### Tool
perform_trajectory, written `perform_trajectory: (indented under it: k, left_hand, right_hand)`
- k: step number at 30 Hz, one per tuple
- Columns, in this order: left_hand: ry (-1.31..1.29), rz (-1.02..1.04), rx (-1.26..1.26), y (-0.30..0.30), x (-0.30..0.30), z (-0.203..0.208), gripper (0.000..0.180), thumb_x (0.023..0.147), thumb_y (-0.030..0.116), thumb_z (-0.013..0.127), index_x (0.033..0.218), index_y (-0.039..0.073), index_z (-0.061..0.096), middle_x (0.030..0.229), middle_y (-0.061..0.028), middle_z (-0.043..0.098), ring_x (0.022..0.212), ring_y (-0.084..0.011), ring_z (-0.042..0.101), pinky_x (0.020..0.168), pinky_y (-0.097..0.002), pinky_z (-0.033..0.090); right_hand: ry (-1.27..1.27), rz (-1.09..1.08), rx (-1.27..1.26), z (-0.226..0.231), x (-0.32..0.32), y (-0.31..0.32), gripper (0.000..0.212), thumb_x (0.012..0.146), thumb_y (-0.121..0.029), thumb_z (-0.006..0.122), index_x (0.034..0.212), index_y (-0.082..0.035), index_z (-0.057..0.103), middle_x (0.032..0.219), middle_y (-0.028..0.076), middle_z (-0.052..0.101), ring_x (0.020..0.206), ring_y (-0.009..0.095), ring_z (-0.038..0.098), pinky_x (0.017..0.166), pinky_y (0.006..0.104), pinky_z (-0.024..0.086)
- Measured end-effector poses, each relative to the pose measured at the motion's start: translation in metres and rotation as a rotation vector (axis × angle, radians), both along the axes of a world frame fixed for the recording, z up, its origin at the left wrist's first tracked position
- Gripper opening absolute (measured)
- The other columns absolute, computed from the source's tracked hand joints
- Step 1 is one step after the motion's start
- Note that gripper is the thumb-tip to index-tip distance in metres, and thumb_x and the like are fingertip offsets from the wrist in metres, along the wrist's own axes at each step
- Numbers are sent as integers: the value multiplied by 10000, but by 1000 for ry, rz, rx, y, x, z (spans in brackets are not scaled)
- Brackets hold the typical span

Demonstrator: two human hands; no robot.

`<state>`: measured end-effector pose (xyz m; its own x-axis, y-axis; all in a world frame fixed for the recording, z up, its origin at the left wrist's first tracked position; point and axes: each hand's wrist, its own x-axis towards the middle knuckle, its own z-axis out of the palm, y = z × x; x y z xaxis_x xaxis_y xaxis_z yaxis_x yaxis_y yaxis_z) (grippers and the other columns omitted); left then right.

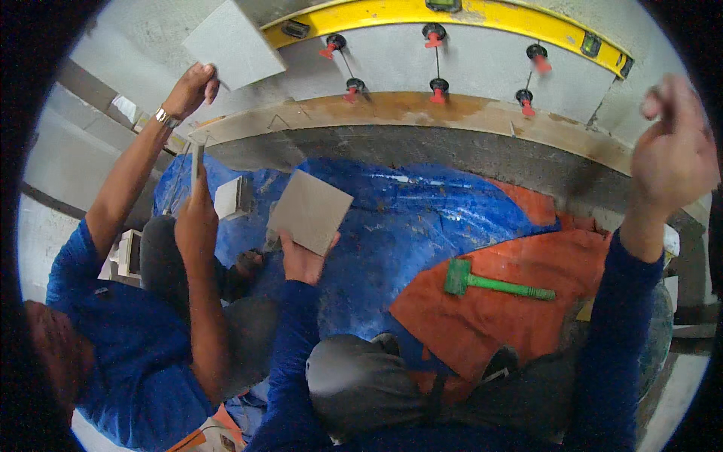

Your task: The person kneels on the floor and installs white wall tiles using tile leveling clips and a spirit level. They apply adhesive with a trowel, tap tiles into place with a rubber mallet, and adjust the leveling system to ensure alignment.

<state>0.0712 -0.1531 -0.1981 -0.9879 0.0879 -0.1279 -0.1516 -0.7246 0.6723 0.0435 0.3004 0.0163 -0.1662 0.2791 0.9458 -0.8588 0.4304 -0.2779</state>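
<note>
My left hand (303, 264) grips the lower edge of a square grey-beige tile (315, 211), tilted above the blue sheet. Up at the far right, my right hand (674, 158) is raised beside the wall. Motion smears its fingers, and I see no object in it. Along the wall runs a row of light tiles (392, 64) with several black tile-levelling clips with red handles (435, 36). Above the tiles lies a long yellow spirit level (497, 13). A green mallet (501, 282) lies on the orange cloth, nearer my right arm.
At my left, a co-worker holds a pale square tile (235, 47) against the wall with one hand (192, 89); their other hand (197, 222) grips an upright flat tool (198, 160). A wooden batten (392, 108) runs below the tiles. Blue sheeting (361, 248) and orange cloth (512, 324) cover the floor.
</note>
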Motion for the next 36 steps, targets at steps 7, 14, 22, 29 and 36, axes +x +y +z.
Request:
perform_trajectory:
  k: [7, 14, 22, 29, 36]
  left_hand:
    - [15, 8, 56, -4, 14, -34, 644, 960, 519, 478, 1472, 135, 407, 1446, -141, 488, 1332, -376, 506, 976, -589, 497]
    - [64, -7, 187, -4, 14, -41, 750, 976, 657, 422, 1532, 161, 333, 1527, -129, 438, 1346, -386, 496, 953, -650, 505]
    - [119, 14, 351, 4, 21, -38, 744, 976, 663, 429, 1540, 184, 346, 1552, -122, 417, 1390, -381, 445, 1000, -683, 459]
    - [118, -49, 413, 1, 22, -39, 747, 971, 654, 452, 1540, 181, 347, 1559, -124, 405, 1397, -379, 433, 1009, -691, 446]
    - [73, -31, 368, -8, 15, -75, 656, 1008, 559, 466, 1519, 160, 367, 1538, -121, 427, 1372, -374, 461, 988, -659, 472]
  right_hand:
    - [-269, 93, 157, -27, 1, -58, 203, 933, -60, 673, 1130, -17, 652, 868, 57, 678, 691, 97, 591, 602, 232, 482]
    - [-645, 213, 616, -63, 8, -115, 221, 915, -84, 659, 1135, -70, 668, 852, 71, 691, 695, 149, 653, 624, 291, 520]
    - [-928, 378, 1074, -153, 19, -219, 750, 847, -165, 688, 1530, -118, 382, 787, 168, 688, 715, 362, 689, 650, 470, 543]
    - [-1037, 399, 1135, -168, 22, -231, 785, 849, -199, 678, 1542, -101, 322, 796, 233, 693, 756, 441, 680, 701, 542, 541]
    - [-1034, 346, 1177, -163, 9, -211, 763, 829, -196, 711, 1516, -102, 394, 790, 170, 698, 719, 382, 682, 686, 466, 538]
